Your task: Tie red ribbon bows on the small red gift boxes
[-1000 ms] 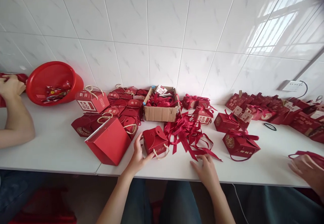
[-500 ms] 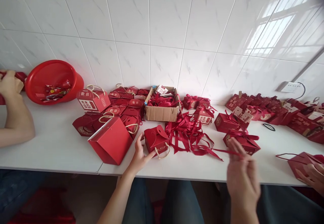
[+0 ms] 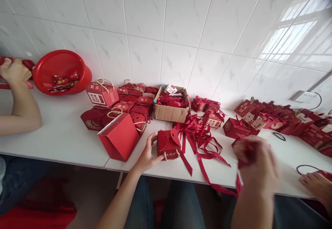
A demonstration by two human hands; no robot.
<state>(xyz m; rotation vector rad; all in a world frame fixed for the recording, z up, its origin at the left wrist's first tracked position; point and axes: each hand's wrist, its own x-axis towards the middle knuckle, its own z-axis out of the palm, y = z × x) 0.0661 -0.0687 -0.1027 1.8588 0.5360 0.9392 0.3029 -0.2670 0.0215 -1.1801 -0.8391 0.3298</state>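
Observation:
My left hand point(image 3: 146, 155) is closed about the left side of a small red gift box point(image 3: 168, 141), thumb at the front and fingers behind. The box stands on the table with its flaps folded together and a twisted rope handle hanging at the front. My right hand point(image 3: 258, 160), blurred by motion, is curled at the right. A red ribbon point(image 3: 220, 188) dips from the ribbon pile point(image 3: 194, 130) past the table edge and rises to this hand. Behind the fingers, a red ribbon-tied box is mostly hidden. Left of my left hand stands a larger plain red box point(image 3: 120, 137).
Filled red boxes point(image 3: 129, 101) crowd the left back. A cardboard carton point(image 3: 171, 113) holds ribbons and tags. A red basin point(image 3: 86, 75) contains wrapped sweets. Tied boxes point(image 3: 234, 129) line the right, near a black loop point(image 3: 279, 136). Other people's hands are at both sides.
The view has shifted, so the table appears tilted. My right hand has curled, and the ribbon now hangs in a slack curve below it. My left hand stays on the gift box.

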